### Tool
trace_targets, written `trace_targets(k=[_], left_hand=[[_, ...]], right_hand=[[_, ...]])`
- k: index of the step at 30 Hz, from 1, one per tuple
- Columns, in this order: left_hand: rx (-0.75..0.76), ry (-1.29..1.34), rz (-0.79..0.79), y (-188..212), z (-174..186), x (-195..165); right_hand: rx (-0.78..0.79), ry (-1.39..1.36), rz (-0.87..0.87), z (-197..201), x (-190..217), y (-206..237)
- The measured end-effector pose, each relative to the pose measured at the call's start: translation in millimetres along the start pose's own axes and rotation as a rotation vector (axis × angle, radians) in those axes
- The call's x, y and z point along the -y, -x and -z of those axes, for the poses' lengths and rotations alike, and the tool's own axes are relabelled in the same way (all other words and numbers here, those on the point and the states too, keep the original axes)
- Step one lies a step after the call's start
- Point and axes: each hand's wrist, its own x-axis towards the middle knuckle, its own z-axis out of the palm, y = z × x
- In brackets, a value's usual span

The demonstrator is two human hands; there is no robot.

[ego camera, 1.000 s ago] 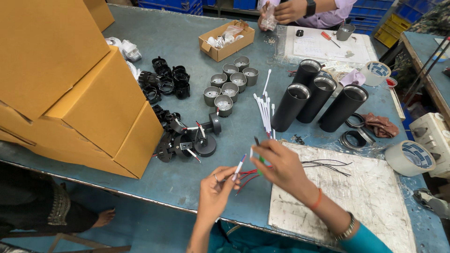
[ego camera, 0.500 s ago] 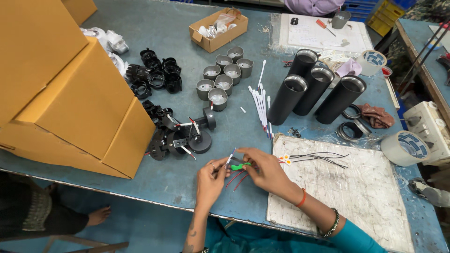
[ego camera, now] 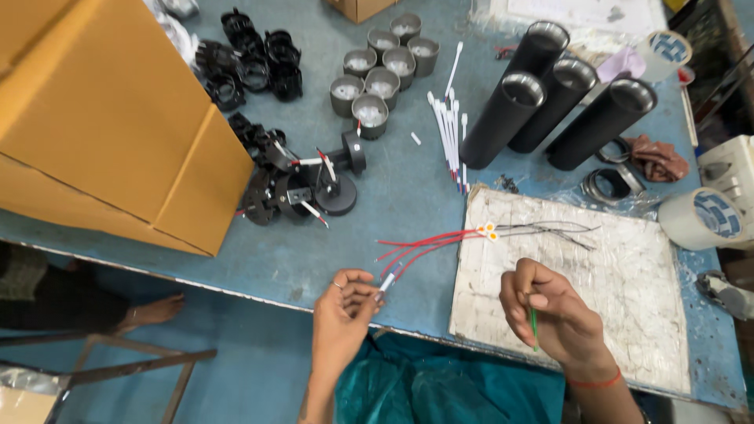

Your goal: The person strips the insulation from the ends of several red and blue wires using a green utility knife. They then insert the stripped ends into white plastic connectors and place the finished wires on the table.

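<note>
pinching one white sleeve (ego camera: 387, 281), left hand (ego camera: 343, 318); right hand (ego camera: 554, 314) grips one green wire (ego camera: 534, 328); three black tubes (ego camera: 503, 119).

My right hand (ego camera: 554, 314) hides most of the green wire (ego camera: 534, 326); the cardboard box (ego camera: 102, 118) runs off the frame's left edge.

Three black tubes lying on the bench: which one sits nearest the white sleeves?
The leftmost black tube; its lower end nearly reaches the white sleeves, the other two lie further right.

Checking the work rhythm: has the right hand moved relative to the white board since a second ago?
Yes. The right hand moved from the blue table onto the white board.
</note>
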Motion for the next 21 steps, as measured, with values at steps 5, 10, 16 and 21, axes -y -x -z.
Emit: trace_targets(k=[5,10,16,21], left_hand=[[-0.009,-0.186,0.019,27.6,-13.5,-5.0],[-0.014,-0.383,0.002,37.5,-27.1,-8.3],[-0.007,-0.389,-0.187,41.1,-34.3,-8.7],[-0.004,-0.402,-0.195,40.8,-34.2,-7.5]], right_hand=[[-0.181,1.071,0.097,-24.8,-53.5,10.4],[-0.373,1.238,0.148,-53.0,-93.9,6.1],[-0.414,1.232,0.177,-59.3,-106.1,-6.6],[-0.398,1.253,0.193,-55.7,-109.5,-5.7]])
